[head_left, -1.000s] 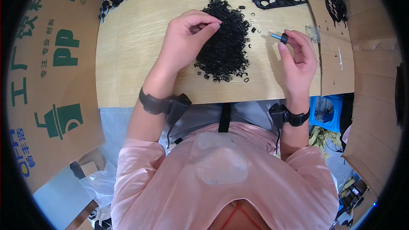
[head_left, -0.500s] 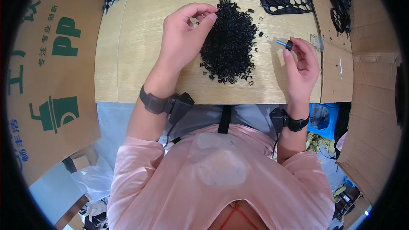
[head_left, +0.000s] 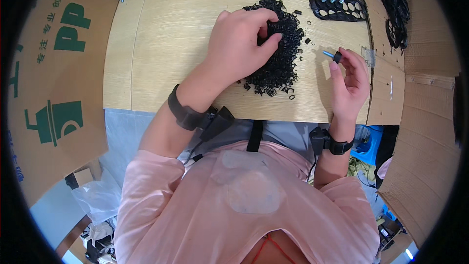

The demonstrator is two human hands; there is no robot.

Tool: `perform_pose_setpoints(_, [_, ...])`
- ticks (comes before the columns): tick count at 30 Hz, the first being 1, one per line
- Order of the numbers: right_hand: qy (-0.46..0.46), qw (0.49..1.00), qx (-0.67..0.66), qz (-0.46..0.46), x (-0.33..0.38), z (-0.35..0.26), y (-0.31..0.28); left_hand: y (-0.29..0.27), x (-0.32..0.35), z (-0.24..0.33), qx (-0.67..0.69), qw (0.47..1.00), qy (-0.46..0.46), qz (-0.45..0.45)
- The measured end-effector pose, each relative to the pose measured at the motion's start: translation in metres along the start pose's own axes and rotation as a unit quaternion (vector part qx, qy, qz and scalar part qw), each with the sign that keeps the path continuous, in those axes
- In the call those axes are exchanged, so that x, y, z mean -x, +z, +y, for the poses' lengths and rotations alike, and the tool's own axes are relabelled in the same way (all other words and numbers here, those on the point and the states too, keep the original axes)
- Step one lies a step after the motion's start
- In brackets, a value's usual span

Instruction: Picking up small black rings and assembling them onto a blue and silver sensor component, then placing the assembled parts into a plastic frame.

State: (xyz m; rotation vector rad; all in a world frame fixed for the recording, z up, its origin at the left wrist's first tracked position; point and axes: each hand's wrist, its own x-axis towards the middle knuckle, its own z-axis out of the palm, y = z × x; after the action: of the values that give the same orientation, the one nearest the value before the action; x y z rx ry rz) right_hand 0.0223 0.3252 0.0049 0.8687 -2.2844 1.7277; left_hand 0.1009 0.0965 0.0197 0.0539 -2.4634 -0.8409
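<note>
Our right grip point(head_left: 351, 84) pinches the black-headed bolt point(head_left: 337, 57) above the right of the desk point(head_left: 171, 44); it looks light and stiff, best held by its broad head. Our left grip point(head_left: 239, 41), thumb and forefinger apart, meets the pile of black rings point(head_left: 288, 51), probably springy.

We had broad passage over the table point(head_left: 166, 58) left of the left hand point(head_left: 243, 44). The heap of black rings point(head_left: 289, 51) blocked the middle. Right of it we found a narrower lane, strewn with loose rings, the black-headed bolt point(head_left: 337, 57) in the right hand point(head_left: 351, 83) jutting in; the perforated black strip point(head_left: 338, 15) obstructed its far end.
</note>
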Motion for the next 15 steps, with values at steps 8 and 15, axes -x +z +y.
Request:
perform_pose_setpoints(8, [0.004, 1.0, -0.008, -0.008, -0.0001, 0.0016, 0.0022, -0.0061, 0.0014, -0.003, 0.108, 0.992, -0.063, 0.012])
perform_pose_setpoints(15, [0.007, 1.0, 0.01, -0.017, -0.0005, 0.0008, 0.0014, -0.0089, 0.0007, -0.0039, 0.032, 0.997, -0.067, -0.006])
